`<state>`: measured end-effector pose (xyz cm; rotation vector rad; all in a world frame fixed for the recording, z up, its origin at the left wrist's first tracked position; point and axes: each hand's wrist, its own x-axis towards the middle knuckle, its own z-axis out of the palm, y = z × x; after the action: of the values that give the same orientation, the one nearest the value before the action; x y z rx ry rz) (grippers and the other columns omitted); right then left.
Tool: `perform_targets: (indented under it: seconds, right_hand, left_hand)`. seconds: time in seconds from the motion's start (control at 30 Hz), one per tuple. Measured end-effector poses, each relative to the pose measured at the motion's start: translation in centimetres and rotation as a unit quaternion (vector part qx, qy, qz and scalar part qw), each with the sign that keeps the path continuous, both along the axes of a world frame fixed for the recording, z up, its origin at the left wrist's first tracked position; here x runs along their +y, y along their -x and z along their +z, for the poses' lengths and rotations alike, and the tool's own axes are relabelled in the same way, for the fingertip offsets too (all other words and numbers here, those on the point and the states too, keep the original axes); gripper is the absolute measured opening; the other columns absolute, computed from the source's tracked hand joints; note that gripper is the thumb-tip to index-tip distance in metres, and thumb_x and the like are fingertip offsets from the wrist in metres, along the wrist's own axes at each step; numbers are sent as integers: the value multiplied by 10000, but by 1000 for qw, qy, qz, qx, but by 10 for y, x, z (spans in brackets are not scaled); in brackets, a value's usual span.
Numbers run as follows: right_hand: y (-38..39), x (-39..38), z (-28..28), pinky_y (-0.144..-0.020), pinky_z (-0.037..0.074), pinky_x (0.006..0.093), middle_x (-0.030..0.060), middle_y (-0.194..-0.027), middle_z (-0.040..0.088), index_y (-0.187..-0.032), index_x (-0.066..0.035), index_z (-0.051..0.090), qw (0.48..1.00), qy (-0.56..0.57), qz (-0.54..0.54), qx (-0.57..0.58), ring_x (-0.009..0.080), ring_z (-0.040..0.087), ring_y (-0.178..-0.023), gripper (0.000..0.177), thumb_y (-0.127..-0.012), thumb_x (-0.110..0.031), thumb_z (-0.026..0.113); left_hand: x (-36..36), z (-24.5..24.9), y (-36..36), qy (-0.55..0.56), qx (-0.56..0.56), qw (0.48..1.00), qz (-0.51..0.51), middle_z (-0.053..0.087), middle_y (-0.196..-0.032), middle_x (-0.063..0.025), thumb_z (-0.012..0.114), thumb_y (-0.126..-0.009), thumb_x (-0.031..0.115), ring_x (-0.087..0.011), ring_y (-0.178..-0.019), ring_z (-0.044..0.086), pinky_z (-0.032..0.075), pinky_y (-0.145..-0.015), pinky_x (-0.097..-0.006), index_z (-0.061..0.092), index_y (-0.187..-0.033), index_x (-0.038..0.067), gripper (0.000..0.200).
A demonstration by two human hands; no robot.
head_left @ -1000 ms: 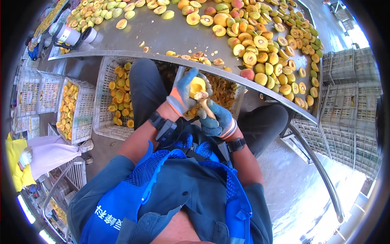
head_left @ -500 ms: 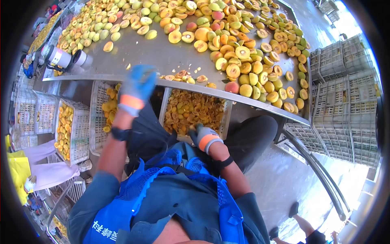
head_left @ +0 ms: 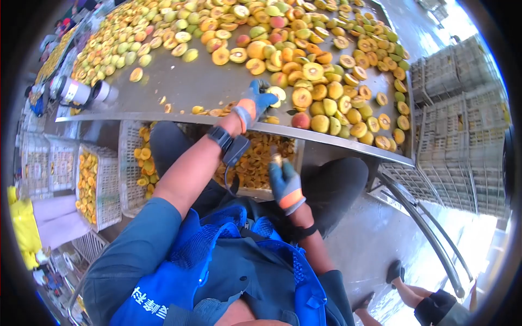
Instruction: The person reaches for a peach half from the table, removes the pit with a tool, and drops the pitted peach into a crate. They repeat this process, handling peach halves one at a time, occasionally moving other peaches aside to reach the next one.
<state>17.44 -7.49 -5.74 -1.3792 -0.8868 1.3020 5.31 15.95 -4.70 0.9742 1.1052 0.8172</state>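
Observation:
My left hand (head_left: 255, 103), in a blue glove with an orange cuff, reaches onto the steel table (head_left: 179, 87). Its fingertips rest against a halved peach (head_left: 278, 93) at the near edge of the big pile of whole and halved peaches (head_left: 321, 81). My right hand (head_left: 285, 183), gloved the same way, hangs below the table edge over my lap. It is shut on a small pale-tipped tool (head_left: 276, 160). Right behind it stands a white crate of pitted peach halves (head_left: 255, 163).
A second crate of halves (head_left: 140, 160) and a third (head_left: 89, 179) stand under the table to the left. A flask (head_left: 76, 91) lies on the table's left end. Stacked empty crates (head_left: 462, 125) fill the right. Another person's feet (head_left: 402, 282) are at the bottom right.
My left hand swung from the table's near-left edge to the right and up onto the peach pile. My right hand rose slightly from my lap, still holding the tool.

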Motion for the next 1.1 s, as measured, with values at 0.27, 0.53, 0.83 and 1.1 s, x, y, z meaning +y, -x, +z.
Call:
perform_targets:
  seconds: [0.27, 0.53, 0.83, 1.1]
  right_hand:
    - [21, 68, 72, -655, 508, 270, 30, -869, 694, -1133, 14, 682, 980, -151, -23, -124, 93, 622, -762, 212, -960, -109, 669]
    - [42, 58, 52, -695, 550, 381, 178, -885, 721, -1107, 27, 667, 982, -90, -4, -167, 275, 701, -790, 248, -939, -155, 670]
    - [39, 21, 46, -684, 533, 358, 131, -878, 711, -1101, 6, 633, 976, -123, -12, -180, 211, 664, -758, 229, -963, -172, 678]
    - [41, 17, 81, -657, 512, 484, 287, -849, 678, -1041, 16, 613, 964, -127, 100, -211, 471, 679, -807, 316, -1048, -290, 535]
  left_hand:
    - [-115, 53, 52, -177, -97, 979, 19, 639, -1278, -136, 616, -903, 72, -237, -1125, 647, 530, -980, -339, 578, -1300, 24, 401]
    - [-159, 29, 44, -167, -79, 980, 72, 617, -1218, -98, 522, -1025, 135, -205, -1144, 608, 489, -1021, -328, 587, -1255, 44, 256]
    - [-155, 54, 55, 79, -445, 874, 179, 644, -1187, -142, 526, -1038, 201, -263, -1059, 666, 557, -981, -398, 572, -1255, 3, 298]
    - [-153, 37, 69, -33, -298, 936, 186, 657, -1141, -226, 462, -988, 202, -373, -1052, 657, 563, -955, -477, 591, -1191, -21, 328]
